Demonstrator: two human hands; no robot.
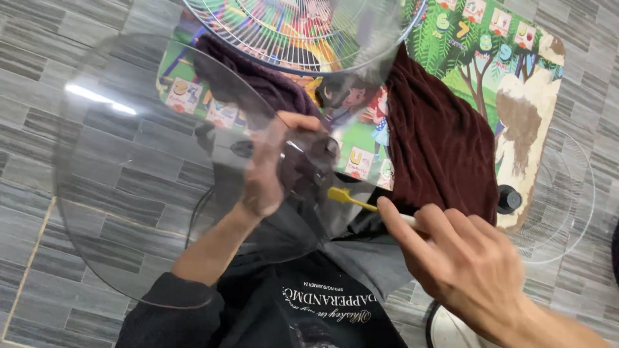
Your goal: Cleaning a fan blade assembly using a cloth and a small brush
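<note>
My left hand [264, 169] grips the dark hub of a large clear plastic fan blade [129, 193] and holds it up in front of my chest; I see the hand through the plastic. My right hand [464, 258] pinches a small brush with a yellow head [342, 195] and a white handle. The brush head rests against the blade close to the hub. My left sleeve is black.
A wire fan grille [303, 32] lies at the top on a colourful cartoon mat [516, 64]. A maroon cloth [438, 142] is draped over the mat. A black round cap [509, 200] and a second grille [567, 193] sit at right on the grey tiled floor.
</note>
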